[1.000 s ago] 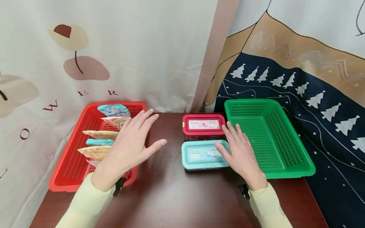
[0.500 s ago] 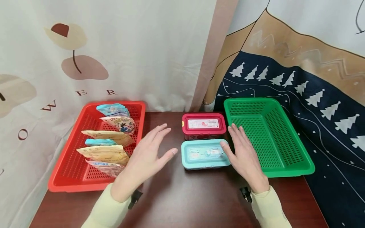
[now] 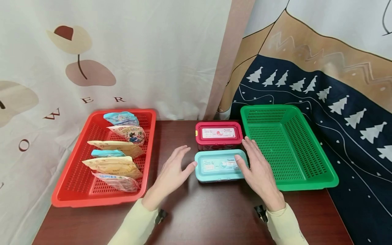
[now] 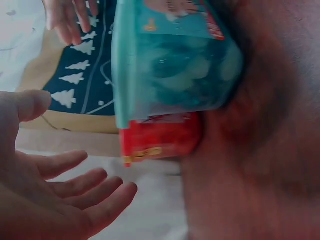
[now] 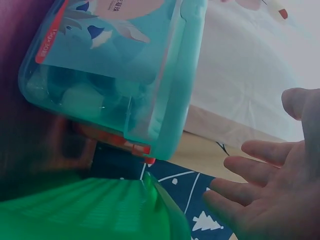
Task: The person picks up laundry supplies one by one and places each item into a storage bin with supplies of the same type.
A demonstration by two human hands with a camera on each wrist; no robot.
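Note:
A teal lidded tub (image 3: 217, 160) of laundry pods stands on the table between my two hands. Behind it is a similar crimson tub (image 3: 218, 144), its lid on. My left hand (image 3: 171, 173) hovers beside the teal tub's left end, its thumb tip right at the lid's edge in the head view. At the other end is my right hand (image 3: 260, 173), whose thumb overlaps the lid there. Both wrist views show a gap between the fingers and the tub; neither hand holds anything. Pods show through the tub's clear wall (image 4: 185, 75) in the left wrist view.
On the left a red basket (image 3: 71, 183) holds several upright snack-like packets (image 3: 113, 166). The green basket (image 3: 312, 185) on the right stands close beside the tubs and my right hand. Printed curtains (image 3: 171, 61) hang behind the dark wooden table (image 3: 196, 217).
My left hand has moved right from over the red basket to the teal tub's left end, uncovering the packets. The right hand has shifted only slightly. The tubs stay in place.

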